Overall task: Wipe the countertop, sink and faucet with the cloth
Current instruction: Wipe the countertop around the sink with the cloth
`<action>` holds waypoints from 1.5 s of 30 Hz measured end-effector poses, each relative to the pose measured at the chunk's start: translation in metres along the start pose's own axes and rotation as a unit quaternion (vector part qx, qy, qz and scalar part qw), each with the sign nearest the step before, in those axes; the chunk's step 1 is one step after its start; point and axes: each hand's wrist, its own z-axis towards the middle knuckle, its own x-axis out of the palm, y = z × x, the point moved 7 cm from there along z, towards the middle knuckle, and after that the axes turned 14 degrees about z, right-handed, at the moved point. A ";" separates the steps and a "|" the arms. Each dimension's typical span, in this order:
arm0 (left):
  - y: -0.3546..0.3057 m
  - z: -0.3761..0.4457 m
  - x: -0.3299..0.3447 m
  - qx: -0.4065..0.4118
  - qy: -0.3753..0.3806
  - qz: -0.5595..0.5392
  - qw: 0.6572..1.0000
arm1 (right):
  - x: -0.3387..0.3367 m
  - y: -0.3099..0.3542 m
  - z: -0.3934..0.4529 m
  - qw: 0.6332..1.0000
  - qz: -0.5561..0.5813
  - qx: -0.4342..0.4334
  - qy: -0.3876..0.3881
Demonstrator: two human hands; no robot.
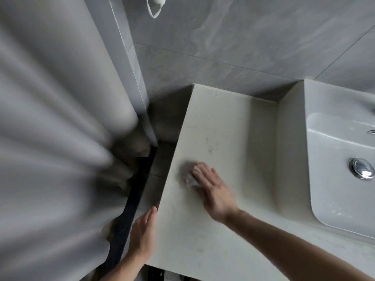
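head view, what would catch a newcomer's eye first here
The right hand pressing a small cloth flat on the pale countertop, mid-frame. Next the big blurred grey curtain filling the left side, and the white sink with its shiny drain plug at far right.

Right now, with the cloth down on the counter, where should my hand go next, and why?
Probably sweep the right hand and the cloth away from you toward the back wall. The cloth sits under flat fingers near the countertop's left edge, and faint dark marks show just beyond it. The left hand rests at the edge, and the sink looks untouched.
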 end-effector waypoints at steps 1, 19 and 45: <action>-0.007 0.005 -0.002 0.003 -0.002 0.013 1.000 | -0.019 -0.017 0.012 0.998 0.006 0.044 -0.043; -0.088 0.043 0.017 0.106 -0.107 0.218 0.964 | 0.027 0.002 0.088 0.994 -0.089 0.060 0.002; -0.087 0.045 0.021 0.066 -0.126 0.298 0.944 | -0.029 -0.051 0.105 0.977 -0.081 0.157 -0.117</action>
